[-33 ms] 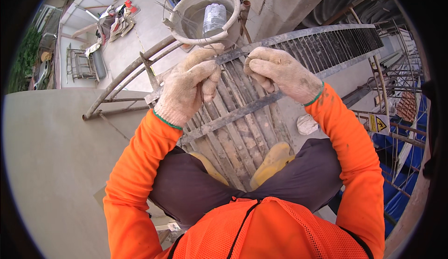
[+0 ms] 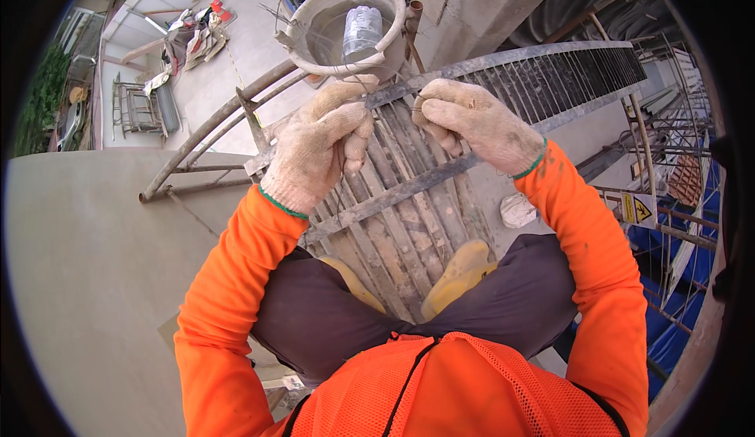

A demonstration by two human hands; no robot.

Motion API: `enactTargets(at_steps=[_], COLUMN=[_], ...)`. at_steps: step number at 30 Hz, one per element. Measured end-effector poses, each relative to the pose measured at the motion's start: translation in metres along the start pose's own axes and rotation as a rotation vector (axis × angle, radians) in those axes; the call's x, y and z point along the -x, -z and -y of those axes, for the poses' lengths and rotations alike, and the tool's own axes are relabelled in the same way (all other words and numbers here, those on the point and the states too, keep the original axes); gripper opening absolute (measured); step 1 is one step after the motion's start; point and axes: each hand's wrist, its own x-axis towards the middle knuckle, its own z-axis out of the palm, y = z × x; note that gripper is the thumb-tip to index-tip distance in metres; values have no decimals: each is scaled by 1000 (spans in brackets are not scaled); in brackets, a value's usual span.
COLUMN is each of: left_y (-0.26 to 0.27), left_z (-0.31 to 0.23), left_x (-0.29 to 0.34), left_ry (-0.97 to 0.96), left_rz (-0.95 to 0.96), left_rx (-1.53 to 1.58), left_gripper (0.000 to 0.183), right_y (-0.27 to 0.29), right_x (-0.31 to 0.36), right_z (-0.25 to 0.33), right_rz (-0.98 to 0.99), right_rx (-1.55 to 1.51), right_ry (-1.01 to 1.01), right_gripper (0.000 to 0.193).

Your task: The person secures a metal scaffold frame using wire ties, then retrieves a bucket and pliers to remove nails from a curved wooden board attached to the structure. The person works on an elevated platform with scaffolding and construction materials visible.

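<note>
My left hand (image 2: 318, 142), in a dirty white knit glove with a green cuff, is closed, thumb against the fingers. Anything in that pinch is too fine to make out. Level with it and a short gap to the right, my right hand (image 2: 481, 122), gloved alike, pinches a thin dark wire (image 2: 416, 111) that shows at its fingertips. Just beyond my left hand stands a worn grey bucket (image 2: 316, 66) with a cement-crusted rim. Inside it sits a clear plastic bottle (image 2: 362, 32), and loose thin wires stick out over its left edge.
I squat in yellow boots (image 2: 458, 276) on a slatted metal scaffold plank (image 2: 397, 201). A curved pipe rail (image 2: 200, 138) runs at left. A crumpled white bag (image 2: 517, 210) lies right of the plank. Beyond are a yellow warning sign (image 2: 637, 209) and piled debris (image 2: 200, 40) on the floor below.
</note>
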Motion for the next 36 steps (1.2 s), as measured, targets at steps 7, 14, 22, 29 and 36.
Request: enactTargets(at_steps=[7,14,22,29,36], left_y=[-12,31,92,84,81], left_z=[4,3,-14,-4,-16], left_x=[2,-4,17,45,50], left_ry=[-54,10,-121,-132,-74], left_rz=[-179,-261,-187,-230,-136], left_rx=[-345,-447,-1368,-1500,-1548], left_gripper=[23,18,36,42,44], right_y=[-6,55,123,106,107], right_x=[10,10,11,1,18], right_z=[2,0,-39,-56,-49], right_rz=[211,-254,-444,-366,-517], right_rx=[-78,147,694,647,543], right_ry=[118,79,139,86,-25], right_gripper=[26,26,35,44,47])
